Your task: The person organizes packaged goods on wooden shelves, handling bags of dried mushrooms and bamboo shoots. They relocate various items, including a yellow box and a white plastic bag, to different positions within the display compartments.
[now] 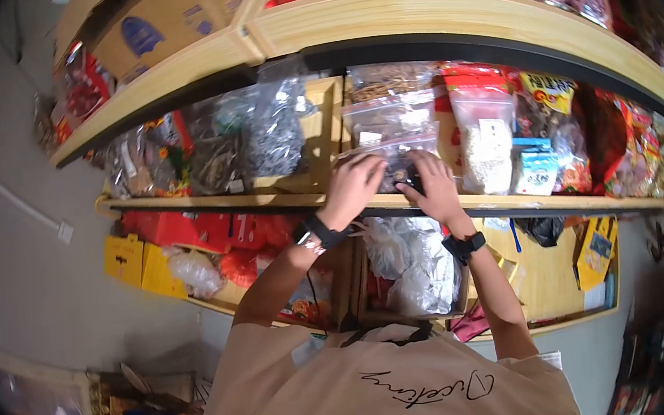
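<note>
My left hand (353, 187) and my right hand (433, 188) are at a clear zip bag (395, 165) with dark contents, at the front of the middle shelf. The left fingers lie over the bag's left side. On its right side, my right fingers curl over the bag, the thumb pointing inward below them. Part of the bag is hidden by both hands. Just behind it stand more clear zip bags (390, 121) with white labels. A dark band is on each wrist, the right one looking like a watch.
To the right stand a bag of pale pieces (487, 143) and a blue-and-white packet (536, 166). Left of my hands is a bag of dark dried goods (277, 131). The upper shelf's wooden edge (407, 11) overhangs; white plastic bags (418, 267) fill a box below.
</note>
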{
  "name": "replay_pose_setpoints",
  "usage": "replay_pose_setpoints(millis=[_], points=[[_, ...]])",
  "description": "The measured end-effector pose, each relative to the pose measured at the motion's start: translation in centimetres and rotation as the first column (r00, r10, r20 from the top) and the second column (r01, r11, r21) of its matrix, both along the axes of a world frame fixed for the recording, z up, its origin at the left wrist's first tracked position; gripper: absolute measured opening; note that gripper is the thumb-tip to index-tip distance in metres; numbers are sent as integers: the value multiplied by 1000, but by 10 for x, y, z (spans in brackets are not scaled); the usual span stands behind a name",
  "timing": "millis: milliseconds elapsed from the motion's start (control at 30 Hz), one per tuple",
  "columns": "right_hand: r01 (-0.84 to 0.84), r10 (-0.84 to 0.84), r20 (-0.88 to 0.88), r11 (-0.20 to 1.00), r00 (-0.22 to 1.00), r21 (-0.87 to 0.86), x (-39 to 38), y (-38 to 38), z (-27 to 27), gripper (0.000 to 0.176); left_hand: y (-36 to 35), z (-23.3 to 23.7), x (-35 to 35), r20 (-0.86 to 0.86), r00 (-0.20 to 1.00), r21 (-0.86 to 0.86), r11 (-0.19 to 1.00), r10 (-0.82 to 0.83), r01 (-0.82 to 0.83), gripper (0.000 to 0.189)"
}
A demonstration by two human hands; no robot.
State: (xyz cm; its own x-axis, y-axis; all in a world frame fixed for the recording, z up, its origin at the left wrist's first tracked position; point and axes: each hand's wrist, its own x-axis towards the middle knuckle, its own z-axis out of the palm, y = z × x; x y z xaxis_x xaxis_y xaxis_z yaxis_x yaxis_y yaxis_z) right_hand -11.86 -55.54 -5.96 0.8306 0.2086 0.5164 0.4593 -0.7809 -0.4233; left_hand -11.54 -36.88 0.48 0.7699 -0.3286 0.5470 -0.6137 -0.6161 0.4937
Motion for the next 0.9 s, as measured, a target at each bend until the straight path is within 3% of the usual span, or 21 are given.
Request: replay_pose_setpoints(millis=[33, 100, 167, 200, 233, 333, 367, 400, 433, 500, 567, 633, 667, 700, 767, 833, 900], points=[[65, -68, 42, 996, 997, 55, -2, 2, -2, 70, -4, -7, 5, 181, 982, 65, 997, -54, 43, 27], [89, -94, 150, 995, 984, 39, -4, 4, 1, 76, -13, -8, 2, 412, 909, 220, 961, 64, -167, 32], [83, -95, 242, 995, 966, 58, -5, 8, 9, 79, -9, -30, 9, 347, 938, 300, 945, 21, -132, 37], [73, -82, 253, 996, 964, 43, -3, 10, 14, 75, -5, -39, 17, 111, 987, 307, 949, -116, 77, 36], [67, -72, 259, 997, 963, 26, -1, 10, 16, 71, -2, -38, 20, -226, 947, 239, 930, -228, 281, 35], [94, -76, 128, 985, 989, -143, 6, 7, 1, 60, 4, -41, 12, 152, 975, 331, 938, -162, 104, 30], [83, -62, 191, 991, 980, -103, 5, 7, 1, 50, 8, -37, 11, 313, 942, 308, 951, -124, 23, 29], [105, -84, 168, 987, 982, -119, 5, 7, 0, 49, 14, -38, 14, 345, 932, 334, 943, -112, -11, 27], [131, -112, 142, 982, 984, -136, 4, 7, -1, 47, 18, -35, 15, 343, 933, 333, 943, -106, -15, 27], [126, -90, 228, 981, 969, -145, 2, 8, 1, 47, 24, -30, 16, 67, 996, 232, 972, -65, 47, 25], [132, -79, 320, 980, 944, -147, 5, 9, 5, 46, 28, -24, 16, 124, 989, 187, 981, -77, 53, 22], [13, -7, 166, 999, 986, -33, 5, 7, 5, 45, 30, -25, 15, -92, 996, 310, 950, -22, 50, 22], [36, -30, 130, 998, 991, -46, 4, 7, 3, 45, 32, -32, 17, -131, 988, 350, 929, -79, 121, 30], [67, -61, 94, 996, 994, -59, 4, 8, 3, 44, 34, -37, 19, -138, 986, 345, 928, -97, 139, 30], [110, -106, 154, 994, 982, -18, 1, 10, 6, 44, 29, -45, 20, 54, 997, 381, 924, -57, 32, 44], [121, -123, 41, 992, 992, 42, 3, 6, 7, 44, 20, -41, 20, 34, 999, 503, 863, 23, -37, 63], [116, -124, 61, 987, 990, 114, 11, 4, -5, 43, 14, -35, 25, 36, 998, 554, 831, 42, -55, 68]])
